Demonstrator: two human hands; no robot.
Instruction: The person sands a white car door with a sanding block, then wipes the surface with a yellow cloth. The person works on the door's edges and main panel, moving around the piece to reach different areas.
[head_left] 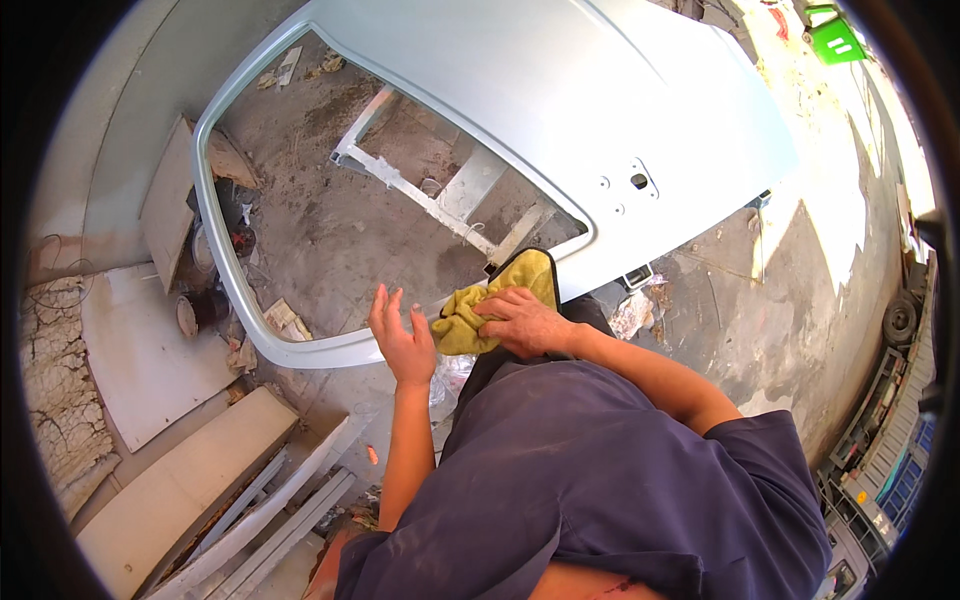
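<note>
A pale silver-blue vehicle door panel [660, 90] with a large window opening lies in front of me on a white metal stand [400, 185]. My right hand [525, 320] grips a yellow-green cloth [500, 295] with a dark edge, bunched over the near frame of the opening. Just left of the cloth, my left hand [402, 340] is raised beside the frame with its fingers stretched out and nothing in it. A handle recess with several holes [635, 185] shows in the panel's right part.
Boards and long panels [190, 480] lean at the lower left. A dark round can [203, 312] and scraps lie by the left wall. Debris [632, 312] sits on the concrete floor to the right. A green bin [835, 38] stands far right, and a truck [880, 470] is at the right rim.
</note>
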